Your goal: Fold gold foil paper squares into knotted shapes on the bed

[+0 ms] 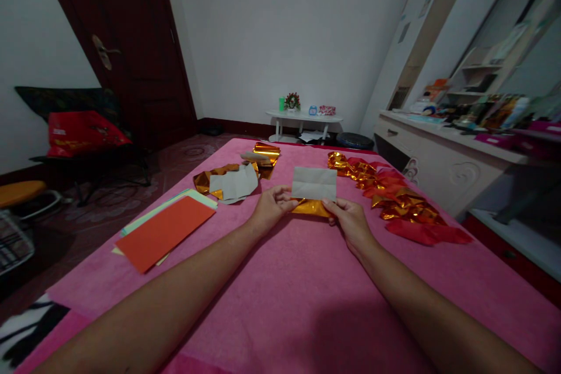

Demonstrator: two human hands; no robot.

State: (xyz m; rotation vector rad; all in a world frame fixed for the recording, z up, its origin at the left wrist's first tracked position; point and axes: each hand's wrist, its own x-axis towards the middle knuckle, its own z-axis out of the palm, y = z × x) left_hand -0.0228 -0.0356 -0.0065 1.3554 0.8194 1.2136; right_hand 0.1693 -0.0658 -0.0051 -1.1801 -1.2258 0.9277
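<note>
Between my two hands is a sheet of gold foil paper [314, 183], its pale grey back facing me and its near edge folded over to show a shiny gold strip. My left hand [277, 205] pinches the left end of that fold. At the right end, the fingers and thumb of my right hand [348, 216] are closed on the same sheet. The paper is held low over the pink cloth [272, 292]; whether it touches the cloth I cannot tell. Creases run across its grey side.
Orange paper sheets [169, 231] lie stacked with pale ones at left. Behind them are grey-backed foil sheets [234, 182] and rolled gold foil [266, 153]. Folded gold and red foil pieces [394, 196] line the right side. A dressing table [442, 146] stands beyond the right edge.
</note>
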